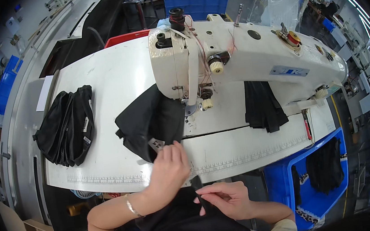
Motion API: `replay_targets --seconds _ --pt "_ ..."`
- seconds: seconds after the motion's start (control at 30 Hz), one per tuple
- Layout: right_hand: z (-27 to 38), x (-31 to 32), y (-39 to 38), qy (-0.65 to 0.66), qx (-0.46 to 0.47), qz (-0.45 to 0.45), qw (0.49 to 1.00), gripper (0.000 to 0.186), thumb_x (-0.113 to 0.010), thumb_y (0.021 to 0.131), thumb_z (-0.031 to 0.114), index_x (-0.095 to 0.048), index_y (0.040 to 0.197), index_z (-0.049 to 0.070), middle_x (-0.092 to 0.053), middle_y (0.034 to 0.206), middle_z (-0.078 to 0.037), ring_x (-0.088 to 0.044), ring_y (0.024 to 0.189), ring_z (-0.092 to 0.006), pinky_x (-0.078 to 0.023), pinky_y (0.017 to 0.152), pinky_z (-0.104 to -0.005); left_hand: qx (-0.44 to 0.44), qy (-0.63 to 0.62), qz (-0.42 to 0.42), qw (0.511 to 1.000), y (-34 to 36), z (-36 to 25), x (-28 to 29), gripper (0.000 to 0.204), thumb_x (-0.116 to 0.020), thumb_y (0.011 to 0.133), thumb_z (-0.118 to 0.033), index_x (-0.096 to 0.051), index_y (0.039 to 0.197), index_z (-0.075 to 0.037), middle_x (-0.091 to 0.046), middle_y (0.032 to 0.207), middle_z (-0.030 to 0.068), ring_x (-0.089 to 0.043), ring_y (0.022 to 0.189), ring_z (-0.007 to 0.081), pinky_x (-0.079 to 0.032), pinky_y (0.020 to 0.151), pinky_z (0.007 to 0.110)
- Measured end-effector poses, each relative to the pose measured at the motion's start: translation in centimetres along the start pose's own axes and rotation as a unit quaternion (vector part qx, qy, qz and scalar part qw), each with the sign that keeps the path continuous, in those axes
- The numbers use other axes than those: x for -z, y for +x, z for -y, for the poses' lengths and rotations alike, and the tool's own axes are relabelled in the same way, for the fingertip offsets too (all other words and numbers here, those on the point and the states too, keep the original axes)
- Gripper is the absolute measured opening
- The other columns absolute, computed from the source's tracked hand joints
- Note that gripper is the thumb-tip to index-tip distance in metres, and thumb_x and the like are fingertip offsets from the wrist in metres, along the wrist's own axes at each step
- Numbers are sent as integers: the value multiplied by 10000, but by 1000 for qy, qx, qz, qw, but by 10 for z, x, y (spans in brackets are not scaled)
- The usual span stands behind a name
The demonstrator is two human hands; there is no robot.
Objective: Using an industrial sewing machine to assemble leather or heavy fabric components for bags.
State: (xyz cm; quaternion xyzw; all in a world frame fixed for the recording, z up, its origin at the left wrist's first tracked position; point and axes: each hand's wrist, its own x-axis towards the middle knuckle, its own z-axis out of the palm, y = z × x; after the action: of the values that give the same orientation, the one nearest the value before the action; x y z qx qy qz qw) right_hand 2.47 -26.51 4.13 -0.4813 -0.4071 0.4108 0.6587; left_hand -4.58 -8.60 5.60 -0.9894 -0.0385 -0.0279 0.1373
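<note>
A folded black fabric piece (137, 116) with a small white label (156, 144) lies on the sewing table, its far right part under the needle area of a white sewing machine (250, 54). My left hand (170, 164) is closed on the near edge of this piece, beside the label. Close to my body, just past the table's front edge, my right hand (227, 199) pinches a short black fabric strip (196, 184) between thumb and fingers. The strip's upper end sticks up toward the table.
A stack of black fabric pieces (69, 125) lies at the left, and black strips (261, 107) lie right of the needle. Red-handled snips (306, 125) rest near the right edge. Blue bins stand at the lower right (280, 186) and at the back (196, 6).
</note>
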Motion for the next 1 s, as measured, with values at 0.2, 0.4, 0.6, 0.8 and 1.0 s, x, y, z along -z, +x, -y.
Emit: replay_targets --seconds 0.2,0.4,0.6,0.8,1.0 --pt "-18 67 86 -638 331 25 695 419 -593 754 104 -590 1154 -20 -631 1062 -148 -612 1024 -254 -488 893 -340 44 -286 -141 947 26 68 -10 248 -595 677 -28 -598 919 26 -512 767 105 -510 703 281 -460 634 352" --pt "-43 99 134 -729 313 80 604 222 -606 563 134 -657 752 27 -607 824 -79 -535 846 -220 -480 740 -323 -11 -52 -105 993 48 64 -8 305 -598 647 -75 -635 925 45 -591 874 108 -577 880 247 -472 711 387" --pt "-57 102 125 -690 249 102 672 154 -609 534 136 -621 668 61 -572 767 -75 -544 700 -199 -482 579 -321 -48 -260 -55 963 62 64 -42 267 -568 764 -104 -638 996 9 -611 904 139 -604 857 274 -496 773 409" --pt "-70 101 118 -642 142 102 747 100 -615 688 115 -592 778 79 -556 667 -53 -602 557 -208 -461 424 -364 120 -527 166 825 54 77 -58 280 -601 803 -63 -625 1082 -53 -625 928 177 -627 835 309 -497 725 420" --pt "-58 93 110 -587 113 67 799 164 -603 713 114 -606 872 73 -568 700 -73 -621 638 -219 -472 438 -360 -18 -331 -79 940 44 68 -75 303 -577 814 -94 -619 1114 -102 -626 1043 152 -616 933 270 -481 824 416"
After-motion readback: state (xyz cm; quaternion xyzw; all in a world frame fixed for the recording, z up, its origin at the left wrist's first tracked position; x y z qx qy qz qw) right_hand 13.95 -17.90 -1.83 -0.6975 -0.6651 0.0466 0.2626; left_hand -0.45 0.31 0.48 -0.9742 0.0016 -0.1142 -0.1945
